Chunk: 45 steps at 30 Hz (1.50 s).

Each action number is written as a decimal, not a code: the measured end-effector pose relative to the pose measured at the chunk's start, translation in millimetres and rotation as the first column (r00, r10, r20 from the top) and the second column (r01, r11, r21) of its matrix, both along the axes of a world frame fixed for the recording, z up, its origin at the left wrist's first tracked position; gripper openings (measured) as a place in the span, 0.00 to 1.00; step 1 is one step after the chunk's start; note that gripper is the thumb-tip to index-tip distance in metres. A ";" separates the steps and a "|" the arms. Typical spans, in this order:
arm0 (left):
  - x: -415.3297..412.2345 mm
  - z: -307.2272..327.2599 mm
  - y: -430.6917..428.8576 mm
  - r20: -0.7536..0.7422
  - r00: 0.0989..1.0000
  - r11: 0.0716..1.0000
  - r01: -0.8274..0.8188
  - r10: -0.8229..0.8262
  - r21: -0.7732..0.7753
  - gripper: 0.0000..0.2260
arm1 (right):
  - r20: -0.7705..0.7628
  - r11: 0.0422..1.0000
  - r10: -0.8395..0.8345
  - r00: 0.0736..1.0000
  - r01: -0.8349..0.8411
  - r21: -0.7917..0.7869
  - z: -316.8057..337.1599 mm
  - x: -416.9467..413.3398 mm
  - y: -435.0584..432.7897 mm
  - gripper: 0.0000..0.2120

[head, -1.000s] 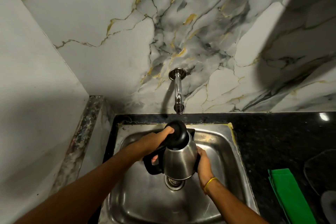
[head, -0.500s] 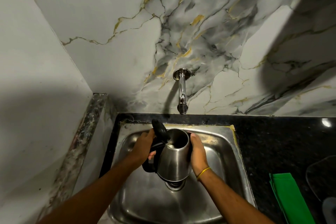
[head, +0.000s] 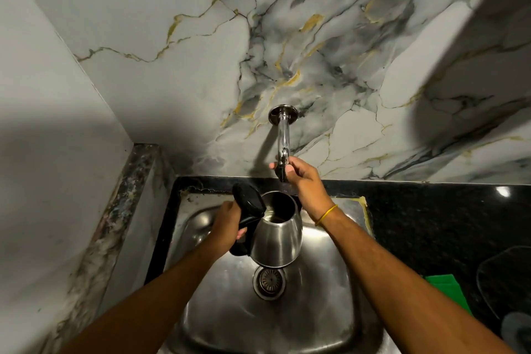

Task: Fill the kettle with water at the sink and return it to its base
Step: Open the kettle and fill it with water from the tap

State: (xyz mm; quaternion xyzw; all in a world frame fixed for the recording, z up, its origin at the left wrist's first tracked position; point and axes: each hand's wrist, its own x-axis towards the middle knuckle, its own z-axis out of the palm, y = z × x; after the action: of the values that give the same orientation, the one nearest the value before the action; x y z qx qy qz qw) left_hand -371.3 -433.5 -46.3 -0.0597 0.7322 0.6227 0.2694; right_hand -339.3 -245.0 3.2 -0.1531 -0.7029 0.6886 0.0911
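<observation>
A steel kettle [head: 277, 241] with a black handle hangs over the sink [head: 324, 310], above the drain. Its black lid [head: 248, 200] stands flipped up at the left, and the mouth is open below the tap. My left hand [head: 227, 223] grips the kettle's handle. My right hand [head: 301, 178], with a yellow band on the wrist, is closed around the lower end of the chrome wall tap [head: 283, 138]. I cannot tell whether water runs. The kettle's base is not in view.
A black granite counter [head: 431, 218] runs right of the sink, with a green cloth [head: 448, 293] and a dark glass object [head: 505, 282] at its right edge. A marble wall rises behind, and a grey side wall with a stone ledge [head: 115, 224] closes the left.
The kettle's lid went from closed to flipped up. My right hand left the kettle's side and rose to grasp the tap. The kettle stayed over the sink in my left hand.
</observation>
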 end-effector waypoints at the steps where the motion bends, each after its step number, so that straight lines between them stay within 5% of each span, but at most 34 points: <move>1: -1.9 -0.2 2.2 -0.004 1.000 1.000 -0.021 0.021 0.009 0.14 | 0.014 0.996 0.057 0.998 -0.056 -0.074 0.9 0.1 5.4 0.13; 4: -5.0 -2.9 7.7 -0.002 0.999 0.998 -0.051 0.051 0.028 0.13 | 0.049 0.952 0.215 0.975 -0.199 -0.232 2.7 0.5 24.7 0.14; 11: -9.9 -22.6 12.4 0.019 1.000 1.000 -0.021 0.021 -0.002 0.16 | 0.059 0.923 0.320 0.946 -0.297 -0.244 -7.7 -8.1 42.5 0.16; 19: -10.2 -29.8 11.5 0.033 0.999 0.999 0.011 -0.010 -0.033 0.14 | 0.011 0.670 0.602 0.798 -0.498 -0.551 -24.6 -24.1 76.8 0.21; 24: -10.7 -28.7 12.5 0.037 0.999 0.999 0.025 -0.027 0.032 0.30 | -0.045 0.557 0.659 0.751 -0.527 -0.642 -29.2 -35.9 83.2 0.23; 27: -11.3 -31.6 12.4 0.039 0.999 0.999 0.025 -0.026 0.030 0.26 | -0.052 0.527 0.674 0.737 -0.528 -0.666 -30.2 -41.8 83.0 0.25; 34: -13.3 -32.4 10.6 -0.006 0.999 0.999 0.039 -0.039 0.030 0.29 | 0.001 0.566 0.669 0.743 -0.508 -0.649 -27.7 -44.6 79.5 0.27; 39: -16.8 -30.4 8.5 -0.074 0.992 0.991 0.107 -0.101 0.077 0.21 | 0.057 0.771 0.512 0.857 -0.430 -0.470 -24.0 -37.5 74.4 0.18; 45: -22.5 -25.9 19.6 -0.086 0.996 0.997 0.040 -0.034 0.060 0.13 | 0.081 0.936 0.274 0.958 -0.246 -0.253 -15.5 -20.0 59.0 0.20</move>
State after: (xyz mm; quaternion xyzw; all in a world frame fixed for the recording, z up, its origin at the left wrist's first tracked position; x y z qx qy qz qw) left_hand -393.8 -413.9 -72.2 -0.0113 0.7243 0.6419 0.2514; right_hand -359.3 -186.0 -12.3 -0.1079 -0.6324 0.7647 -0.0606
